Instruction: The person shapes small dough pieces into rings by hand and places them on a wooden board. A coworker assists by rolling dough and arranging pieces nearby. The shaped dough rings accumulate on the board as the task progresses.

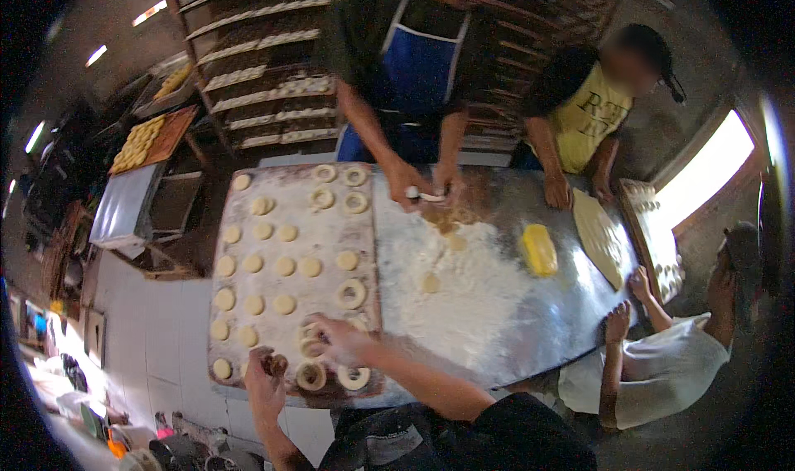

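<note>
left hand (267,377) grips 1 dough piece (276,363) | right hand (341,337) pinches 1 dough ring (313,347) | 3 co-workers

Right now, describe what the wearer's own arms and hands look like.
Both forearms are bare, coming up from the lower edge out of dark, short-sleeved clothing. The left hand and right hand wear no gloves; no watch, ring or band can be made out. Any flour on them is too small to tell.
</note>
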Motion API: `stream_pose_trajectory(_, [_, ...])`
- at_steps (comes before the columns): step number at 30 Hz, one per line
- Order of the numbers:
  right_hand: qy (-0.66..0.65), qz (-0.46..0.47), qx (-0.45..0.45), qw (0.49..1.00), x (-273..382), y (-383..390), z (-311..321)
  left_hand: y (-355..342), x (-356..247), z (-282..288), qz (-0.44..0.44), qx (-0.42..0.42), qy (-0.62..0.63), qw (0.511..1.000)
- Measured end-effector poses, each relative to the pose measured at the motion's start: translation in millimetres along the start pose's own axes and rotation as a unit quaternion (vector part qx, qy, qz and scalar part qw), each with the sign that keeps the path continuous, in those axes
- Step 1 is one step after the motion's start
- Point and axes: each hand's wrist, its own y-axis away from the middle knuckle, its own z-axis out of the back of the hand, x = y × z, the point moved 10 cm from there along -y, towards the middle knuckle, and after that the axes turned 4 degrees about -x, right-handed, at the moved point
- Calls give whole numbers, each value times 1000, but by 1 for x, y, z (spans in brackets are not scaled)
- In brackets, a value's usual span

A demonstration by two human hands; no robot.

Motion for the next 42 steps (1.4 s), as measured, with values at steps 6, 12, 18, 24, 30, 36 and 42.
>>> stream_pose_trajectory(6, [157,-234,-255,925,-107,160,235,26,-114,-232,-166,310,-41,935])
stream_pose_trajectory(12, [511,-203,-250,797,-127,201,291,74,-179,-330,-451,123,-190,864])
stream_pose_trajectory(18, [28,-240,-190,952,-152,202,277,72,-165,-356,-229,232,-99,940])
stream_pose_trajectory(24, [-237,-174,-202,934,-116,217,280,88,-175,-359,-1,319,152,936])
stream_pose_trajectory(30, [87,-233,-262,933,-92,207,291,98,-199,-339,-77,288,51,953])
stream_pose_trajectory(36, [-280,-116,-170,938,-87,171,250,106,-224,-304,-316,25,-70,946])
stream_pose_trajectory(42, [-562,-67,-126,814,-64,168,228,96,-179,-301,-86,183,361,910])
